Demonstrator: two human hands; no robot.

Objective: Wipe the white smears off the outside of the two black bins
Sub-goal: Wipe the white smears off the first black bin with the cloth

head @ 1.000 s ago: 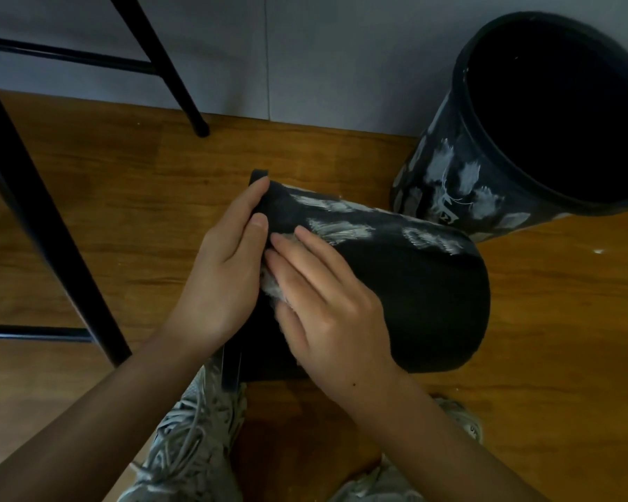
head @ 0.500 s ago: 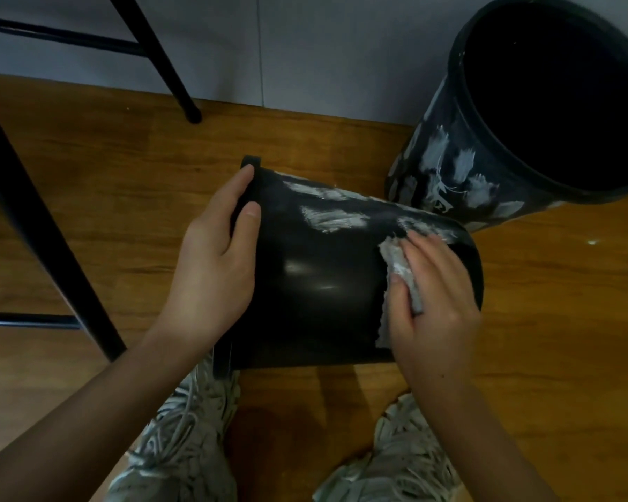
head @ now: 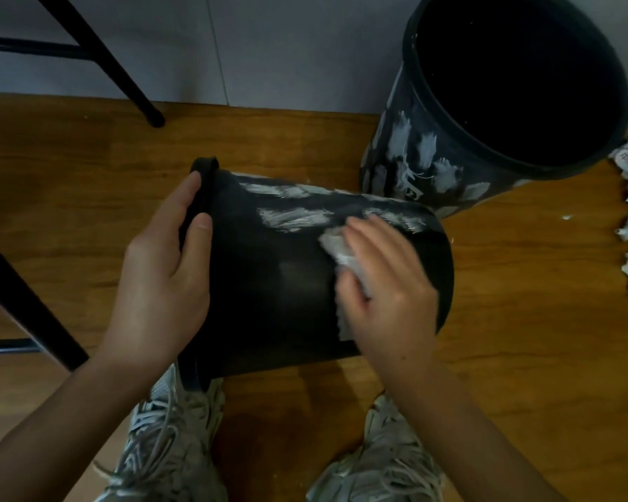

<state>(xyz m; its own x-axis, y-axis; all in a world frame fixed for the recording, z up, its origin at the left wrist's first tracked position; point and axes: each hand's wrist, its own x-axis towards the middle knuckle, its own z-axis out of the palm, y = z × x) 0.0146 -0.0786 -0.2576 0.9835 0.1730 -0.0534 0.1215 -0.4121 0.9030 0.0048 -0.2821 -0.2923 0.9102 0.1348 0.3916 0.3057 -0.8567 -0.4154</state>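
Black bin, tipped on its side, centre frame, over wood floor. Left hand grips its rim, fingers curled round the lip. Right hand, fingers near straight, presses white cloth flat on the wall, just below the smears. Step: wiping 1st bin; streaks remain along upper side. 2nd bin, upper right, upright, heavily smeared, untouched. Next: prob. push cloth up over streaks, w/ firm pressure.
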